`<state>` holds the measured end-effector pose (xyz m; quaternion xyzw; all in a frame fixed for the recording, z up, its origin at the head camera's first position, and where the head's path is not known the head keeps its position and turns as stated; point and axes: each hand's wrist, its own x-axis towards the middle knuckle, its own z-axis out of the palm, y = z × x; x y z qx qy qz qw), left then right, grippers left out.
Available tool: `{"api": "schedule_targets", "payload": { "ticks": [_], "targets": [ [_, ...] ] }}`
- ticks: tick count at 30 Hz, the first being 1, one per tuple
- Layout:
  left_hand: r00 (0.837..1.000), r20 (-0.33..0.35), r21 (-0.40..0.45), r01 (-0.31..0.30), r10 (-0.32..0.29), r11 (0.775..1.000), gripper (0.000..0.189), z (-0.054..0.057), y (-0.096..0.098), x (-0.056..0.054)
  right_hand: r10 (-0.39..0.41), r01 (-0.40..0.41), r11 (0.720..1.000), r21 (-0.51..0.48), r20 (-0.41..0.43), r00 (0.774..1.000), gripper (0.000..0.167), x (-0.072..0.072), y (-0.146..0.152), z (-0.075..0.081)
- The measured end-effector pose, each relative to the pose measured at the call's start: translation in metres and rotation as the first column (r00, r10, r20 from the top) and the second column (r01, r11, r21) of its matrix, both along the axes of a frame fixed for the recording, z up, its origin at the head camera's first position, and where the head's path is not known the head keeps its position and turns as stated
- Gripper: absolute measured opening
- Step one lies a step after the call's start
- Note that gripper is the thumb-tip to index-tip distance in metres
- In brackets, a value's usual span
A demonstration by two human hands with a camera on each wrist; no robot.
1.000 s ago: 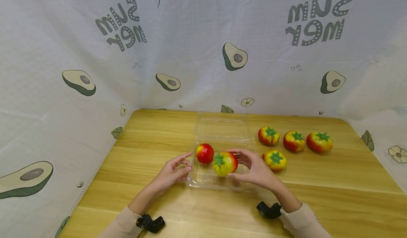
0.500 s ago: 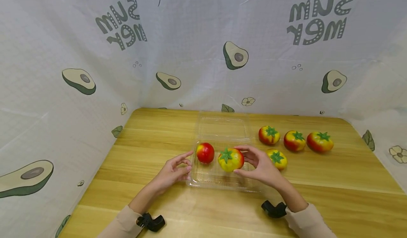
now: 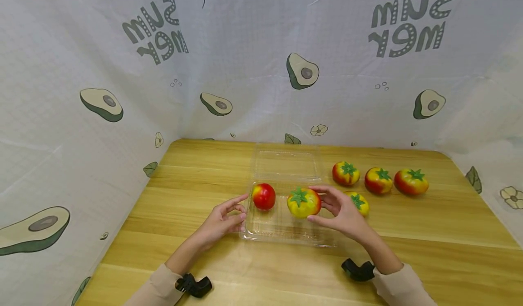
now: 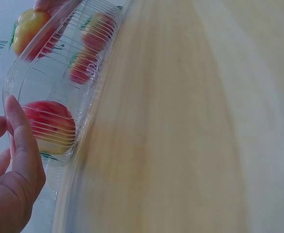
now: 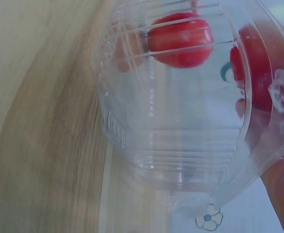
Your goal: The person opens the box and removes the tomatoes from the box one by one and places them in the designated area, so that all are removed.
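Observation:
My right hand (image 3: 343,213) grips a yellow-red toy tomato (image 3: 301,202) with a green star-shaped calyx, holding it over the right part of a clear plastic clamshell box (image 3: 282,237). Inside the box at the left lies another toy tomato (image 3: 263,197), its red side showing. Thumb and fingers of my left hand (image 3: 222,219) hold the box's left edge; in the left wrist view that hand (image 4: 16,179) is at the rim close to the tomato inside (image 4: 52,124). In the right wrist view the held tomato (image 5: 258,68) shows partly through the clear wall.
The box's lid (image 3: 288,165) lies open toward the back. To the right stand several more toy tomatoes, three in a back row, one of them here (image 3: 377,181), and one nearer tomato (image 3: 359,202) partly behind my right hand. A printed curtain (image 3: 253,61) borders the wooden table (image 3: 196,170).
My right hand has carried its tomato rightward and slightly back, away from the tomato in the box. My left hand stays in place.

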<state>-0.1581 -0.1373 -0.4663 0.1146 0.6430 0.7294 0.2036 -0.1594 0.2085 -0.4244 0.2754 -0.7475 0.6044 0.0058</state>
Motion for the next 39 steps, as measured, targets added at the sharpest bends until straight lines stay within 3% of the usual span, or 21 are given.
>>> {"api": "schedule_targets", "payload": {
  "ticks": [10,23,39],
  "targets": [
    [1.000,-0.005,0.020,0.009,-0.009,1.000,0.059,-0.001,0.000,0.000,-0.038,0.038,0.999,-0.026,-0.016,0.999,0.065,0.001,0.010,0.001],
    [1.000,-0.009,0.021,0.008,-0.008,1.000,0.059,-0.003,0.001,-0.001,-0.103,0.103,0.995,-0.011,0.025,0.994,0.062,0.004,0.026,0.003],
    [0.999,-0.027,0.030,0.024,-0.023,0.999,0.060,-0.003,-0.001,-0.001,-0.130,0.132,0.987,-0.096,0.029,0.991,0.062,0.006,0.047,0.007]
  ]
}}
